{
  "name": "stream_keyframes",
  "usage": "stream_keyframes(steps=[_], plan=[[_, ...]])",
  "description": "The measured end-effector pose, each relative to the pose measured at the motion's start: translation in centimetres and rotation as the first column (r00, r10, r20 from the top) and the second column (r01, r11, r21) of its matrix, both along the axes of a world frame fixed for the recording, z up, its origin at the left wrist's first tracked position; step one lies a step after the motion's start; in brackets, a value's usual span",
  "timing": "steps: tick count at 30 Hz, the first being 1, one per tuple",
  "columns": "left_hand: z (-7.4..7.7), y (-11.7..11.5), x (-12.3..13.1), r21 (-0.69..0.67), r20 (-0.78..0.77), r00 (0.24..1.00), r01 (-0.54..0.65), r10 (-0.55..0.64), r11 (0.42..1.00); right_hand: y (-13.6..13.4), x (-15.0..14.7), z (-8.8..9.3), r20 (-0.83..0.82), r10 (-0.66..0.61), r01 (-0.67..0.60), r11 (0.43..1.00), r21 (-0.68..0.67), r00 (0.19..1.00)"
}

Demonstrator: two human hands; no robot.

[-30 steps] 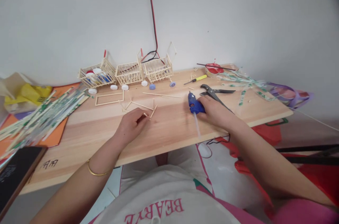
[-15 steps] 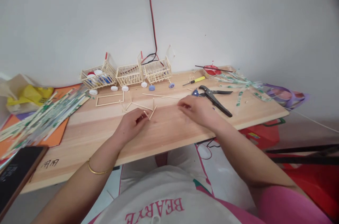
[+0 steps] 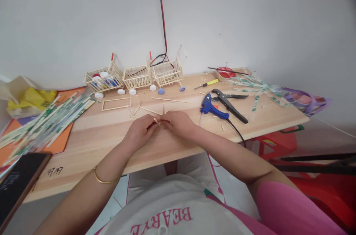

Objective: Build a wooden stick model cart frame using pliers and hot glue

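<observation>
My left hand is closed, pinching a small piece made of thin wooden sticks just above the table. My right hand meets it from the other side, its fingertips closed at the same piece. Most of that piece is hidden by the fingers. Just behind my hands lies an open, angular frame of thin sticks. Farther back is a flat rectangular stick frame. A blue glue gun rests to the right of my right hand.
Along the wall stand three small stick carts with bottle-cap wheels. Black pliers, a yellow-handled screwdriver and a red bowl are at the right. Wrapped sticks and a phone occupy the left.
My right hand has moved left, away from beside the glue gun, to meet my left hand at the stick piece. The glue gun is now uncovered.
</observation>
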State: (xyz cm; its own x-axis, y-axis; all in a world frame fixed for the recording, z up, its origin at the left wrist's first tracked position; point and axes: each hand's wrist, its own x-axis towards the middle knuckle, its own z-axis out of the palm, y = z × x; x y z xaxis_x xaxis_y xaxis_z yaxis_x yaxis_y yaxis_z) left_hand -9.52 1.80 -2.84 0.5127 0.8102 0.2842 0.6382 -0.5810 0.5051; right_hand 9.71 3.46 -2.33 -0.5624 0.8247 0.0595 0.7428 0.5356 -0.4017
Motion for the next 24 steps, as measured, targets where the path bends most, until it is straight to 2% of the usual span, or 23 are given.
stream_keyframes(steps=[16, 24], plan=[[0.0, 0.2, 0.2, -0.004, -0.036, 0.999, 0.013, -0.013, 1.000, 0.5, -0.3, -0.8, -0.019, -0.013, 0.013, 1.000, 0.028, 1.000], [0.0, 0.4, -0.6, -0.009, -0.050, 0.998, -0.033, 0.032, 0.999, 0.1, 0.2, -1.5, -0.187, -0.049, 0.053, 0.998, 0.018, 0.981]])
